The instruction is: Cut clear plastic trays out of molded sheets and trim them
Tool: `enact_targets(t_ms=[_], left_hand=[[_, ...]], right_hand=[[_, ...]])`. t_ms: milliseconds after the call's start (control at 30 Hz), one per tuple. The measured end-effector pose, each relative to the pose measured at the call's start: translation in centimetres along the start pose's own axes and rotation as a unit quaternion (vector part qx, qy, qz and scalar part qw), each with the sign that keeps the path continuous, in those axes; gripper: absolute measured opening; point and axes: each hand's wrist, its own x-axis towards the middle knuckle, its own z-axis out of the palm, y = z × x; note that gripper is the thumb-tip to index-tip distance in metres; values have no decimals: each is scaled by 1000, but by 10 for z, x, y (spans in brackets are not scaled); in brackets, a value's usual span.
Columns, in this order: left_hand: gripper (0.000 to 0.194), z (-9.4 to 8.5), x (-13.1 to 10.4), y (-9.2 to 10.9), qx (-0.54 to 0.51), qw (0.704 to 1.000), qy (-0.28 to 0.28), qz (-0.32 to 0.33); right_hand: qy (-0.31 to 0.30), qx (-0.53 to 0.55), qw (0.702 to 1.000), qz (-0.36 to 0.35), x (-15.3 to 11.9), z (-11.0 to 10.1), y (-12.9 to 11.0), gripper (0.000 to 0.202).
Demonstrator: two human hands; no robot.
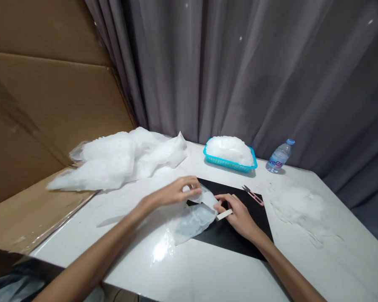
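Over the black mat (pixel 239 235), my left hand (pixel 189 188) is closed on the upper part of a thin translucent white sheet (pixel 197 220). The sheet hangs and spreads down onto the mat and the white table. My right hand (pixel 234 209) pinches the sheet's right edge. A small flat white strip (pixel 224 214) sticks out from under my right fingers. Small pink-handled scissors (pixel 253 196) lie at the mat's upper right, their blades apart.
White fluffy sheets (pixel 113 161) are piled at the back left beside cardboard (pixel 50 105). A blue basket (pixel 229 163) of white material and a water bottle (pixel 279 157) stand behind the mat. Loose white scraps (pixel 305 207) lie right of it.
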Motion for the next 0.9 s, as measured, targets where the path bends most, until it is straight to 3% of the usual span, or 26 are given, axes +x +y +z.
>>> enact_targets(t_ms=[100, 167, 300, 367, 467, 600, 733, 900], left_hand=[[44, -30, -11, -29, 22, 997, -17, -71], [50, -40, -18, -40, 33, 992, -50, -109], [38, -45, -24, -37, 26, 985, -119, -124], [30, -46, -23, -27, 9, 985, -136, -105], [27, -45, -22, -14, 1, 989, -119, -91], [30, -37, -17, -9, -22, 992, -105, -64], [38, -20, -10, -12, -62, 987, -117, -86], [24, -7, -4, -12, -80, 985, -144, -60]], right_hand=[[-31, 46, 998, 9, -1, 3, 3, 31], [-40, 78, 996, 22, -3, 4, 3, 34], [3, 121, 993, 13, -4, 0, -9, 37], [64, 138, 988, 6, -5, -5, -17, 38], [199, 125, 971, 31, -4, -12, -22, 40], [325, 100, 937, 80, -3, -20, -11, 42], [341, 22, 936, 87, -1, -25, 9, 37], [291, -96, 942, 137, -3, -31, 20, 40]])
